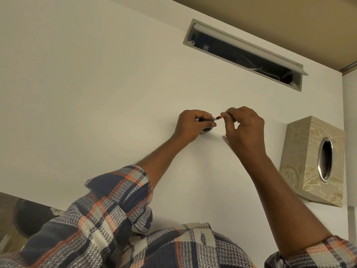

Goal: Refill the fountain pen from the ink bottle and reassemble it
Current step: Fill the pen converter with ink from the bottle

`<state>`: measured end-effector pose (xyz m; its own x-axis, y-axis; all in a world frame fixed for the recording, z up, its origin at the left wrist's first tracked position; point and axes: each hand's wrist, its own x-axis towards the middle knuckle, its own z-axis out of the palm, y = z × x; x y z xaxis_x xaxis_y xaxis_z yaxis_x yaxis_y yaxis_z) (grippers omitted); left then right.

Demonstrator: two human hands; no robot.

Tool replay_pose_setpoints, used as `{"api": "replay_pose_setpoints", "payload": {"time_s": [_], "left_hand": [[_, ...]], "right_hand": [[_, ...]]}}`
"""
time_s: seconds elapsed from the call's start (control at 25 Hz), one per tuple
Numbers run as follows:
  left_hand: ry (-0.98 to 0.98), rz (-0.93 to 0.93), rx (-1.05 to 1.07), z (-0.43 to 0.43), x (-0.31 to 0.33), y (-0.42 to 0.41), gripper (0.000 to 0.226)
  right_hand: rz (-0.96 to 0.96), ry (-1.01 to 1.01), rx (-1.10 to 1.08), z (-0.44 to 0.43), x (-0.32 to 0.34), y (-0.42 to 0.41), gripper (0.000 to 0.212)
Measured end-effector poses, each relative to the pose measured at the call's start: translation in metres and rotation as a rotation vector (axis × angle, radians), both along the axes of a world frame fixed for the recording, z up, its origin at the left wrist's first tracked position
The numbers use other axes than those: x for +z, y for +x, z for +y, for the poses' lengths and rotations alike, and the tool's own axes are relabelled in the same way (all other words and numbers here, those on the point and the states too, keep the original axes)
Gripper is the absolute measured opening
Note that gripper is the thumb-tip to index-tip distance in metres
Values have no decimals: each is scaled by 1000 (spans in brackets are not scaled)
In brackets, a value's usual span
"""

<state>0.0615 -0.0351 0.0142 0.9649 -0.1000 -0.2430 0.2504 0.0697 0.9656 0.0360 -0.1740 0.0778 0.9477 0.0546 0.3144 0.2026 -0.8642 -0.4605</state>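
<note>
Left hand: my fingers are curled round the dark pen section, gripping it level so it cannot turn while its end is worked.
Right hand: thumb and forefinger pinch the red-tipped piece at the section's end. The other fingers are loosely curled and hold nothing.
Pen position: in the air between both hands, just above the ink bottle, probably so a drip lands near the bottle and not across the table.
Ink bottle: on the table, mostly hidden under my left hand. Open or capped, I cannot tell.
Step, judged: twisting or seating the red-tipped piece. Direction undetermined.
Tissue box: well apart on my right, probably for blotting.
</note>
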Motion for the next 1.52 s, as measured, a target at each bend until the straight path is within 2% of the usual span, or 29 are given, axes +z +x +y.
{"api": "replay_pose_setpoints", "payload": {"time_s": [0.4,0.84,1.04,1.2,1.4,1.52], "left_hand": [[2,2,-4,1,1,0,13],[1,-1,-11,0,3,0,13],[14,-2,-11,1,2,0,14],[13,-11,-13,1,1,1,13],[9,-13,-16,1,2,0,13],[29,-19,-12,1,1,0,14]], "right_hand": [[-11,107,-26,1,5,-4,13],[8,44,-33,4,0,-2,13],[54,130,-51,1,3,-1,13],[25,99,-7,0,3,-1,7],[43,53,-66,1,-2,0,19],[45,74,-74,2,0,-3,18]]}}
